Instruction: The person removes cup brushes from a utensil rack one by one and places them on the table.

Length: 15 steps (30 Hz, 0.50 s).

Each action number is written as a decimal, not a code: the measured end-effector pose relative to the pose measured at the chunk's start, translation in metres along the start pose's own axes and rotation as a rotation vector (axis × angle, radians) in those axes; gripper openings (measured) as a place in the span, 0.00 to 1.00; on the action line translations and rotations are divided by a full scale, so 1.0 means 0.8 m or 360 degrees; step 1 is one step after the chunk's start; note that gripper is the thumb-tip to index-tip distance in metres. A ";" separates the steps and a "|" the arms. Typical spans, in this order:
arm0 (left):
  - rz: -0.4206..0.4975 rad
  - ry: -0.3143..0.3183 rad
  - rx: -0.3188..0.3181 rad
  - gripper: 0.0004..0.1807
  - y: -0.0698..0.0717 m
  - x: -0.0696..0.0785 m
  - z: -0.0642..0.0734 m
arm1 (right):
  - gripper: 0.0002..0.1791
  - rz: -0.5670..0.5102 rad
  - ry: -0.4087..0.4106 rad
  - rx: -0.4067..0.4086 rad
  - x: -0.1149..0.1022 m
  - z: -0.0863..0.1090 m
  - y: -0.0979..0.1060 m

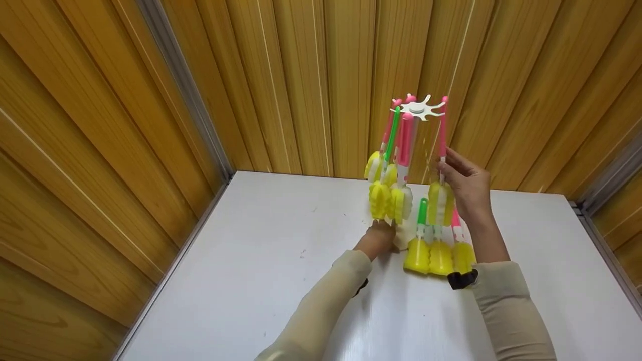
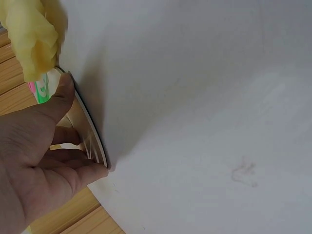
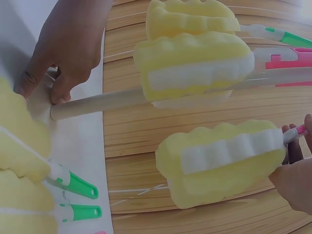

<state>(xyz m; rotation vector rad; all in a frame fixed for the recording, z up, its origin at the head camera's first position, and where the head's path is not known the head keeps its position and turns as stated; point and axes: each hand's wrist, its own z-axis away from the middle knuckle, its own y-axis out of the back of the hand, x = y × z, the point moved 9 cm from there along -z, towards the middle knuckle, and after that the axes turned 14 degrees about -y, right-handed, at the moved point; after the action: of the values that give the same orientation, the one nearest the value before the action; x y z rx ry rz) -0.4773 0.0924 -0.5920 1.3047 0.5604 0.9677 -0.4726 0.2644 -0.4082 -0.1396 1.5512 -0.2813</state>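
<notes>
A stand with a white hooked top [image 1: 417,107], a grey pole [image 3: 107,101] and a flat round base [image 2: 87,129] stands on the white table. My left hand [image 1: 378,238] grips the base, thumb and fingers at its rim in the left wrist view. Between the fingers of my right hand [image 1: 469,188] is a sponge bottle brush [image 3: 219,165], yellow and white with a pink handle, its head pointing down. The handle's top meets a right-side hook. Several other brushes hang on the left and front hooks, among them a green-handled one [image 1: 379,199] and a pink-handled one [image 1: 405,145].
Near the stand's front right, three yellow sponge brushes [image 1: 416,255] sit on the white table [image 1: 241,260], heads toward me, below my right forearm. Wood-patterned walls [image 1: 301,90] close off the back and sides, with a metal strip [image 1: 185,80] in the left corner.
</notes>
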 end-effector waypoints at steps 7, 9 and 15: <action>0.0033 -0.0012 0.0006 0.49 -0.001 -0.001 -0.001 | 0.28 -0.0024 -0.0001 0.0014 0.001 0.006 0.008; 0.0070 0.0003 0.0009 0.49 -0.001 -0.001 0.000 | 0.28 -0.0026 0.0009 -0.0003 0.000 0.008 0.009; -0.0145 -0.0060 0.0011 0.49 0.006 0.006 0.004 | 0.29 0.0054 0.0065 0.0009 -0.005 0.013 0.009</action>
<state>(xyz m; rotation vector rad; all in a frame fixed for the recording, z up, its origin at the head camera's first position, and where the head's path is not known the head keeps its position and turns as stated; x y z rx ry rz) -0.4735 0.0947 -0.5862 1.2898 0.5896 0.8656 -0.4618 0.2712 -0.4061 -0.1039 1.5917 -0.2632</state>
